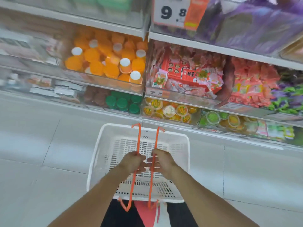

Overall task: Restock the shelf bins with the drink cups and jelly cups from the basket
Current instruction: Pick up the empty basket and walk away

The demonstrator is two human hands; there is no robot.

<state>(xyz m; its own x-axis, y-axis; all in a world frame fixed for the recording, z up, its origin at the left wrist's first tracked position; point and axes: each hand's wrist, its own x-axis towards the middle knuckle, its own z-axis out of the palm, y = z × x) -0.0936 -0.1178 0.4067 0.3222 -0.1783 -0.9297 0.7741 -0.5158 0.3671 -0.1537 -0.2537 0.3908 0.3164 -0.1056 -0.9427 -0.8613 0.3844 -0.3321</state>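
A white plastic basket [178, 145] hangs over the floor in front of the shelf, with nothing showing inside it. My left hand [132, 162] grips the left orange handle [138, 138]. My right hand [164, 160] grips the right orange handle [156, 138]. Both hands meet over the basket's middle. Orange drink cups [105, 61] with white or orange lids fill a clear bin on the middle shelf. Jelly cups [170, 111] with orange fruit lie in a clear bin on the lowest shelf, just beyond the basket.
Green-lidded cups [122, 102] fill the bin left of the jelly cups. Green and orange jelly cups [227, 120] sit to the right. Red snack packets [185, 74] and pink packets [252, 86] fill middle bins. A price sign [173, 13] hangs above. Grey floor tiles [41, 153] spread left.
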